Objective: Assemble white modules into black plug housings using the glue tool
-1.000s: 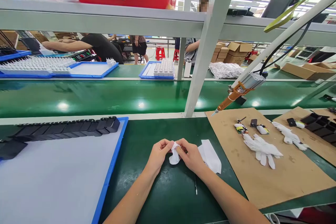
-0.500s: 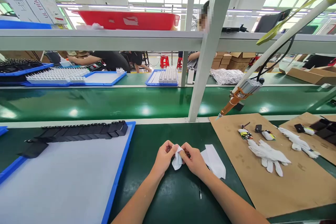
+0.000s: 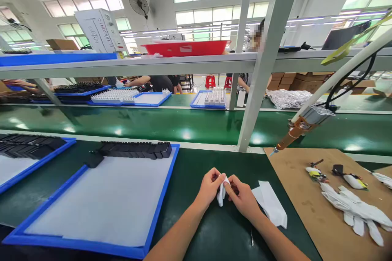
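Observation:
Both of my hands meet over the dark green bench top [image 3: 196, 228]. My left hand [image 3: 210, 184] and my right hand [image 3: 241, 195] are closed together on a small crumpled white cloth [image 3: 221, 192] that hangs between the fingertips. Whether something small lies inside the cloth is hidden. A flat white cloth piece [image 3: 271, 206] lies on the bench just right of my right hand. To the left sits a blue-rimmed tray [image 3: 101, 248] with a white liner and a row of black parts [image 3: 136, 149] along its far edge.
A brown cardboard sheet [image 3: 306, 212] at right carries white gloves [image 3: 355, 210] and small parts. An orange-tipped hanging tool [image 3: 290, 136] dangles above it. A grey upright post [image 3: 260, 77] stands behind my hands. A green conveyor [image 3: 153, 124] runs across; other people work beyond it.
The view has tilted up and swung left, so the bench things sit further right and lower. My hands stay closed on the small cloth, working it between the fingertips.

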Demonstrator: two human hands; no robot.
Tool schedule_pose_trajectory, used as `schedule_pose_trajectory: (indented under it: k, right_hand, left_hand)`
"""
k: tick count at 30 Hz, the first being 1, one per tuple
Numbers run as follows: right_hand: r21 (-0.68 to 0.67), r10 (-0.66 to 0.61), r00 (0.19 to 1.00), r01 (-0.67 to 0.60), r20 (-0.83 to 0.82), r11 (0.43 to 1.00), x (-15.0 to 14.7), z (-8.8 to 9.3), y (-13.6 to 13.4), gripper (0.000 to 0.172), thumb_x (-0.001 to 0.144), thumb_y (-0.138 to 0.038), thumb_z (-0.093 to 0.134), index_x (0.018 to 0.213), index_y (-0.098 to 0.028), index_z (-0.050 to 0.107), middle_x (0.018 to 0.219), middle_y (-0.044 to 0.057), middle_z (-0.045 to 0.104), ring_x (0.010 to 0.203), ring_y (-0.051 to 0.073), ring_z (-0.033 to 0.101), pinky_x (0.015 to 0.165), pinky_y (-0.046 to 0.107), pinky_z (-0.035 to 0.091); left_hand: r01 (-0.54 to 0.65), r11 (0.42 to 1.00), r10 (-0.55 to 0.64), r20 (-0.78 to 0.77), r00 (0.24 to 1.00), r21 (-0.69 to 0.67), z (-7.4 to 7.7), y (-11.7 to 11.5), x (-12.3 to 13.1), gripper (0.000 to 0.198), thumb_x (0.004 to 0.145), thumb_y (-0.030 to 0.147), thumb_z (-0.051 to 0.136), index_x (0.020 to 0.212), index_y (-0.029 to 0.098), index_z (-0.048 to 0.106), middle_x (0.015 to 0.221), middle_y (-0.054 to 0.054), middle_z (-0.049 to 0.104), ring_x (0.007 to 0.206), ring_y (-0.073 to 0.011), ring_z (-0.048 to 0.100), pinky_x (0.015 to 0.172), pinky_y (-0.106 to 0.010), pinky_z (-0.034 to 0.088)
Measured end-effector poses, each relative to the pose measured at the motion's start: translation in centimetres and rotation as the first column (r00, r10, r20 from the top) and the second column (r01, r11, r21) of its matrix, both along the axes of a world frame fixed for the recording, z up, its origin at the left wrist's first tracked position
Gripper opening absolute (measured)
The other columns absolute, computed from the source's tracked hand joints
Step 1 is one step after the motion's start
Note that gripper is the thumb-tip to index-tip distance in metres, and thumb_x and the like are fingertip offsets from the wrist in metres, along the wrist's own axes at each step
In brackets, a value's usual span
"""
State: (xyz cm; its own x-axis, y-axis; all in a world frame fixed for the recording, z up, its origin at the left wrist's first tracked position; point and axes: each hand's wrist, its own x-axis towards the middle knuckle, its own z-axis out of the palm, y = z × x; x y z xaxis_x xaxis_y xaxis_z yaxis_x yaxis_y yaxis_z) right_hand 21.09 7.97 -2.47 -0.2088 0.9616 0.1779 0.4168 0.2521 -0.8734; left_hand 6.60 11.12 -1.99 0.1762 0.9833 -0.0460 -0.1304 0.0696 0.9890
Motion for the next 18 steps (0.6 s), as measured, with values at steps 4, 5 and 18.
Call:
schedule_pose_trajectory:
  k: [4,5,18]
  right_hand:
    - [0.002,0.006,1.000,-0.006,-0.008,1.000,-0.25,-0.25,-0.15,0.030,0.095,-0.049,0.041,0.087,-0.022,0.052,0.061,-0.003,0.057,0.052,0.014,0.057,0.052,0.025,0.043]
    - [0.002,0.008,1.000,-0.008,-0.015,1.000,-0.31,-0.29,-0.17,0.030,0.094,-0.049,0.041,0.087,-0.022,0.052,0.062,-0.002,0.057,0.052,0.014,0.057,0.052,0.025,0.044]
    - [0.069,0.000,0.999,-0.003,0.044,0.998,-0.77,0.49,-0.69,0.026,0.095,-0.041,0.043,0.082,-0.021,0.052,0.060,-0.004,0.057,0.052,0.012,0.054,0.051,0.023,0.039]
  left_hand:
    - [0.001,1.000,-0.001,0.010,1.000,-0.003,0.27,-0.16,-0.03,0.047,0.069,0.060,0.071,0.067,0.018,0.048,0.060,0.004,0.051,0.054,-0.0099,0.043,0.054,-0.023,0.034]
    - [0.004,1.000,-0.004,0.012,1.000,-0.006,0.34,-0.19,-0.06,0.047,0.069,0.059,0.071,0.067,0.018,0.048,0.061,0.004,0.051,0.054,-0.0099,0.043,0.054,-0.023,0.034]
    - [0.004,1.000,-0.004,-0.020,1.000,-0.011,0.95,-0.49,0.08,0.045,0.070,0.057,0.069,0.063,0.018,0.046,0.056,0.004,0.048,0.051,-0.0094,0.041,0.050,-0.021,0.032]
